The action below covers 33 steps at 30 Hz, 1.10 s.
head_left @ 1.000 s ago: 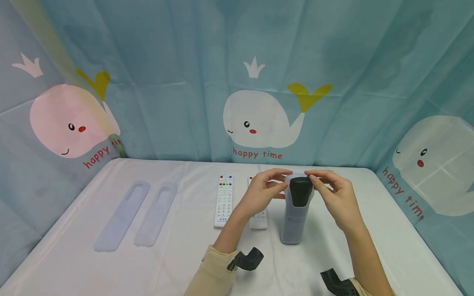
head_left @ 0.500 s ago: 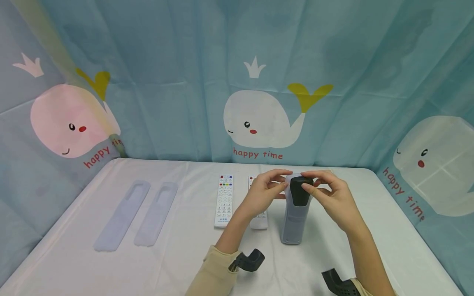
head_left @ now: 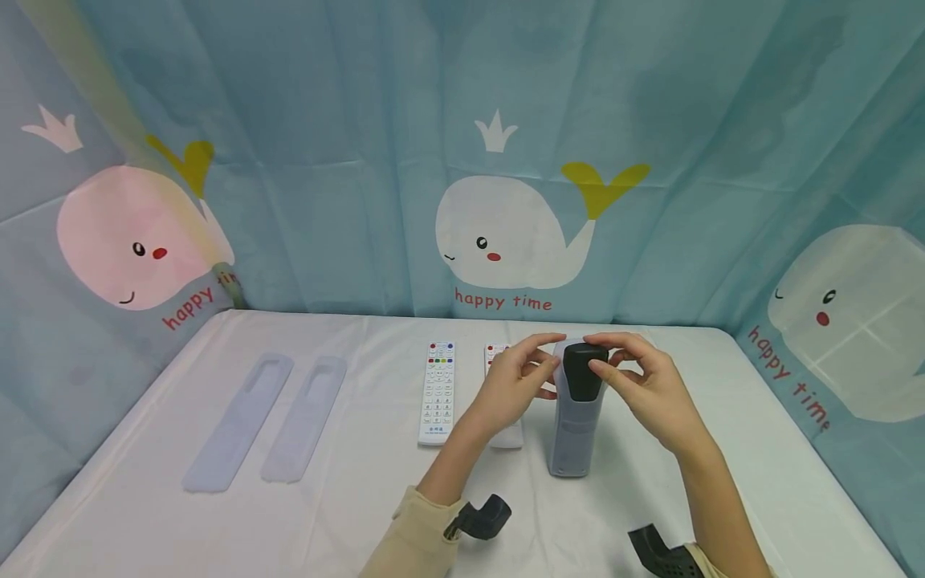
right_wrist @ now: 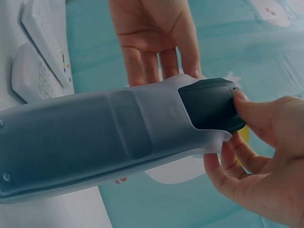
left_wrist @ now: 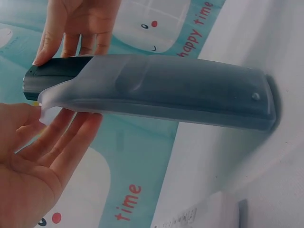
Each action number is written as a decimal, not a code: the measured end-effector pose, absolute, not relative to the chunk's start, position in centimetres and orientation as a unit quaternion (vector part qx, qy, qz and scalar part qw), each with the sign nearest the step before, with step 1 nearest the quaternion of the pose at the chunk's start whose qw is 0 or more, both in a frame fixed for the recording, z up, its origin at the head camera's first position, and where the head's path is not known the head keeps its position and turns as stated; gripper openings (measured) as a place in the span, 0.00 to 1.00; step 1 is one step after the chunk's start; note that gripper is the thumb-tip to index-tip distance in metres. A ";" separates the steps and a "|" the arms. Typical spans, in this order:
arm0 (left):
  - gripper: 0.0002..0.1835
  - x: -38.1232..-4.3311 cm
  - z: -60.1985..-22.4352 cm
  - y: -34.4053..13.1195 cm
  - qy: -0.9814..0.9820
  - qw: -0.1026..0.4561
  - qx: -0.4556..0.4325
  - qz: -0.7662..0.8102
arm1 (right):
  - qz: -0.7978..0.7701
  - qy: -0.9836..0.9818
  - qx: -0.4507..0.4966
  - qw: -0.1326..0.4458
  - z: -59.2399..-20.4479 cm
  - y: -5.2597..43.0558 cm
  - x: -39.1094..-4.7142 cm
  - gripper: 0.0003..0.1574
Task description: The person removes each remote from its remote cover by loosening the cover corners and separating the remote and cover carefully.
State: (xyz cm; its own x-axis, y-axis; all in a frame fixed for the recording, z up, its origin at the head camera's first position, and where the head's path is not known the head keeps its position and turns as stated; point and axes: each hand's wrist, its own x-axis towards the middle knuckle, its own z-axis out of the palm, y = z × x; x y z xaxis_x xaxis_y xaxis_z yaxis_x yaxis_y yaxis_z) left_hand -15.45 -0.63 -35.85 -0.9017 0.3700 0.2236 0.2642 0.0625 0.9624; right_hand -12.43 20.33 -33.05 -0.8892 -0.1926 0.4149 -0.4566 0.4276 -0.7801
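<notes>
A black remote control [head_left: 585, 371] stands on its end on the table inside a translucent silicone cover [head_left: 574, 440]. Its dark top shows through the cover's opening. My left hand [head_left: 508, 384] pinches the cover's upper left edge between thumb and index finger; the left wrist view shows the cover's lip [left_wrist: 47, 107] pulled outward there. At the top right, my right hand [head_left: 654, 389] grips the remote's exposed end, its thumb [right_wrist: 244, 107] on the black back. The other right fingers lie along the cover's side, and the remote's button side faces away.
A white remote control [head_left: 437, 393] lies left of my left hand. Beside it, a second white remote [head_left: 508, 437] is partly hidden by that hand. Two flat translucent covers [head_left: 238, 425] lie at the table's left. A blue whale-print curtain [head_left: 347, 225] surrounds the table's back and sides.
My right thumb has moved left from the cover's edge onto the black remote. The left hand and the top of the covered remote have shifted very slightly left.
</notes>
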 end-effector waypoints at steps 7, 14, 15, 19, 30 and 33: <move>0.22 -14.9 -36.0 -0.4 0.743 0.015 0.231 0.628 | 0.498 -0.832 0.202 0.138 -33.3 20.4 -12.5 0.19; 0.23 -14.2 -36.8 -0.2 0.734 -0.023 0.231 0.638 | 0.502 -0.833 0.192 0.136 -33.1 20.2 -12.4 0.20; 0.24 -14.0 -36.9 -0.2 0.735 -0.027 0.229 0.637 | 0.501 -0.833 0.191 0.135 -33.1 20.2 -12.4 0.20; 0.25 -13.4 -37.3 -0.2 0.738 -0.030 0.215 0.639 | 0.497 -0.835 0.194 0.136 -33.1 20.2 -12.5 0.21; 0.20 -12.4 -38.9 -0.1 0.755 -0.021 0.212 0.620 | 0.480 -0.845 0.180 0.156 -33.2 20.1 -12.6 0.19; 0.19 -12.3 -39.1 0.0 0.760 -0.019 0.217 0.612 | 0.478 -0.844 0.173 0.169 -33.3 20.2 -12.5 0.18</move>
